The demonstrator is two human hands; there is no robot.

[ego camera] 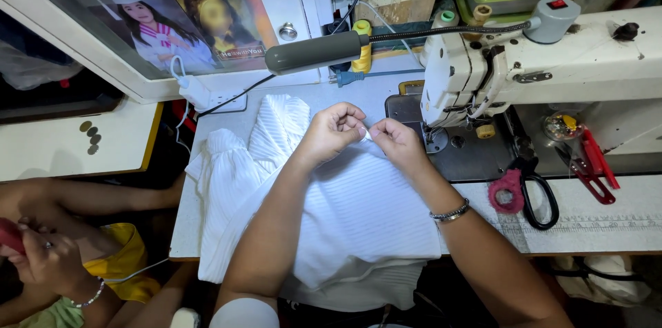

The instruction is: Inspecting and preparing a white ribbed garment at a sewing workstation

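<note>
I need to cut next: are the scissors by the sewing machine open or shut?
Shut: the scissors lie flat on the table, blades together, loops side by side.

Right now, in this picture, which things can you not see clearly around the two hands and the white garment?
Head view only:
- The small white piece pinched between the left hand and the right hand: too small to identify.
- The needle area of the sewing machine: hidden by the machine head.
- The white garment: its middle is covered by the forearms, its lower part hangs below the table edge.
- The scissors: blades partly hidden.
</note>
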